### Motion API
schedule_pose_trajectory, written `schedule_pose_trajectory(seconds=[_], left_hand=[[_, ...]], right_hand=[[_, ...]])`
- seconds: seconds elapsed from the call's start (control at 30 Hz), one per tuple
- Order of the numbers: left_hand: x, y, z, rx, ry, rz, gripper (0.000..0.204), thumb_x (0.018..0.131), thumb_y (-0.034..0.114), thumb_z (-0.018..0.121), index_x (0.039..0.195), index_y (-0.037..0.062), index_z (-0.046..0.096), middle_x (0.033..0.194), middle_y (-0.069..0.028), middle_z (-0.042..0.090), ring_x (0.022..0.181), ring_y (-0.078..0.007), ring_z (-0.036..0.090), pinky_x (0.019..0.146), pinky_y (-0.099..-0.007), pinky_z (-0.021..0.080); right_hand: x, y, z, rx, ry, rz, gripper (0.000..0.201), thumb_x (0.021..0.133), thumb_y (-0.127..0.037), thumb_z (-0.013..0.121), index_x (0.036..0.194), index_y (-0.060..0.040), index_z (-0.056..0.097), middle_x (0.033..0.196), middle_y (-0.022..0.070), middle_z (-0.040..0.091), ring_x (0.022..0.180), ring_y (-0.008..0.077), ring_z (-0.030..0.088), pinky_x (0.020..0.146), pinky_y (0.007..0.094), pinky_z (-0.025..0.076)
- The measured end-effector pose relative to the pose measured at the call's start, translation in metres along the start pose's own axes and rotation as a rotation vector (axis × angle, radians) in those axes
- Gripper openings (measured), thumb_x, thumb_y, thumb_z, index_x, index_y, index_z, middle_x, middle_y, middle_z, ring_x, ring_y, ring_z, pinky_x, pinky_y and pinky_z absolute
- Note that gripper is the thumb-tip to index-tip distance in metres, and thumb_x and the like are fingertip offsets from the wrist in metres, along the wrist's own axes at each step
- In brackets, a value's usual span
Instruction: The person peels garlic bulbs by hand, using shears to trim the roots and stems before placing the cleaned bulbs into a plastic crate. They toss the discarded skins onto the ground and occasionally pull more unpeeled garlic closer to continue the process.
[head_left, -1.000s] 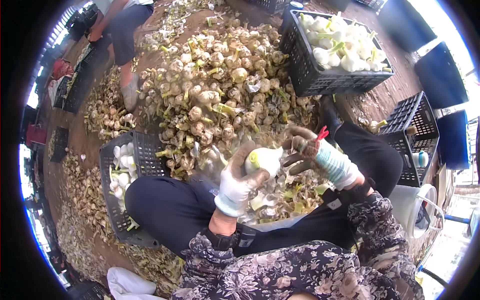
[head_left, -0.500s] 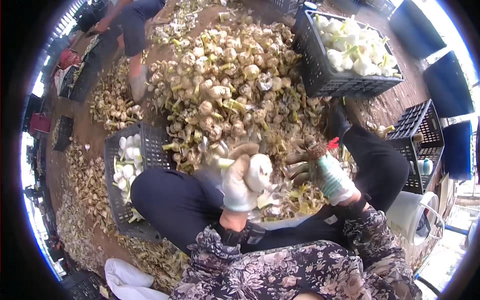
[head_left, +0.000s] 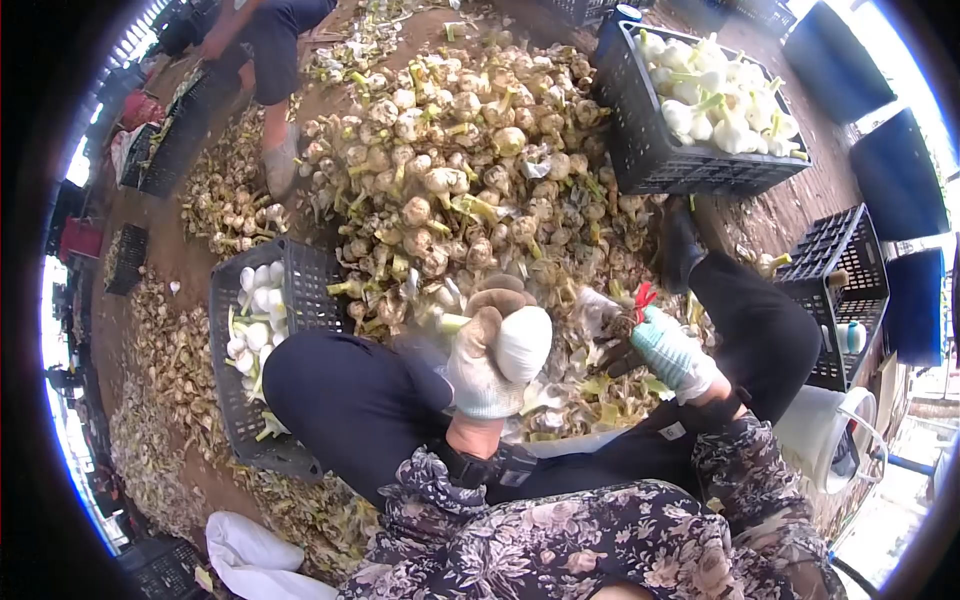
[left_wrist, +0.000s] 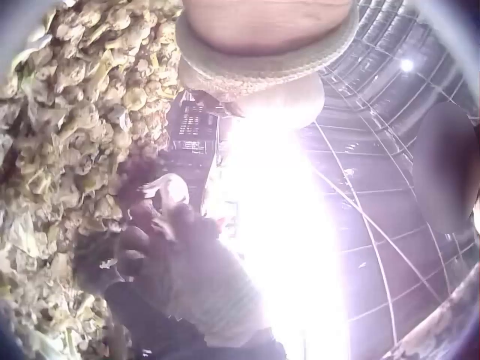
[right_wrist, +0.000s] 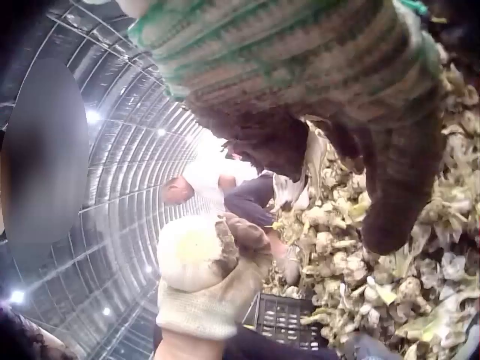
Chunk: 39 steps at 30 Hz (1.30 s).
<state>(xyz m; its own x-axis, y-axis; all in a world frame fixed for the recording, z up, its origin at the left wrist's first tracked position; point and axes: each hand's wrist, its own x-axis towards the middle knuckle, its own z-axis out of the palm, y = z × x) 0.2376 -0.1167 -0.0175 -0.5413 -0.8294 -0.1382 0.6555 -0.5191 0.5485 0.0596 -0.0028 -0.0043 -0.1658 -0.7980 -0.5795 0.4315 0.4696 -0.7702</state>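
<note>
In the head view, your left hand [head_left: 478,368] has its fingers clamped round a white garlic bulb [head_left: 524,343]; your right hand [head_left: 672,352] is apart from it. In the left wrist view, pale husk [left_wrist: 174,189] shows at your right fingers. In the right wrist view, they pinch it.

Two hands in soiled knitted gloves: one left hand [head_left: 485,365], one right hand [head_left: 672,348]. One smooth white garlic bulb [head_left: 524,345] at the left, one pale papery husk [right_wrist: 316,159] at the right. Two black perforated plastic crates [head_left: 705,172] hold overlapping white bulbs [head_left: 735,130], uncountable. Toward the brown earth floor's [head_left: 750,222] right edge: one similar crate [head_left: 852,285], one white plastic bucket [head_left: 808,432].
</note>
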Motion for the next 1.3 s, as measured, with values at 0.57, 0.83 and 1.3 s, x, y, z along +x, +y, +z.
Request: schedule_pose_trajectory(seconds=[0.57, 0.83, 1.3], left_hand=[[0.010, -0.011, -0.002, -0.242, -0.125, -0.329, 0.037, 0.090, 0.027, 0.045, 0.104, -0.0056, 0.053, 0.096, -0.0156, 0.062, 0.088, -0.0287, 0.061, 0.074, -0.0365, 0.052], [0.008, -0.006, -0.006, -0.104, 0.193, -0.416, 0.024, 0.092, 0.023, 0.044, 0.094, 0.0007, 0.053, 0.087, -0.0100, 0.059, 0.080, -0.0201, 0.061, 0.069, -0.0302, 0.052], [-0.008, 0.013, 0.021, 0.037, 0.322, -0.184, 0.031, 0.091, 0.031, 0.047, 0.083, 0.0028, 0.058, 0.072, -0.0066, 0.061, 0.058, -0.0131, 0.057, 0.051, -0.0238, 0.046]], right_hand=[[0.003, -0.042, 0.059, -0.136, -0.063, -0.061, 0.031, 0.088, -0.028, 0.057, 0.103, -0.0014, 0.055, 0.075, 0.0014, 0.057, 0.065, 0.0071, 0.054, 0.055, 0.0203, 0.044], [0.012, -0.011, -0.003, -1.014, 0.091, -0.194, 0.027, 0.082, -0.011, 0.059, 0.105, 0.0022, 0.055, 0.076, 0.0093, 0.063, 0.070, 0.0133, 0.059, 0.061, 0.0262, 0.046], [0.002, -0.009, 0.048, -0.276, -0.033, -0.272, 0.026, 0.084, -0.020, 0.058, 0.102, -0.0012, 0.053, 0.082, 0.0022, 0.055, 0.070, 0.0121, 0.057, 0.060, 0.0248, 0.048]])
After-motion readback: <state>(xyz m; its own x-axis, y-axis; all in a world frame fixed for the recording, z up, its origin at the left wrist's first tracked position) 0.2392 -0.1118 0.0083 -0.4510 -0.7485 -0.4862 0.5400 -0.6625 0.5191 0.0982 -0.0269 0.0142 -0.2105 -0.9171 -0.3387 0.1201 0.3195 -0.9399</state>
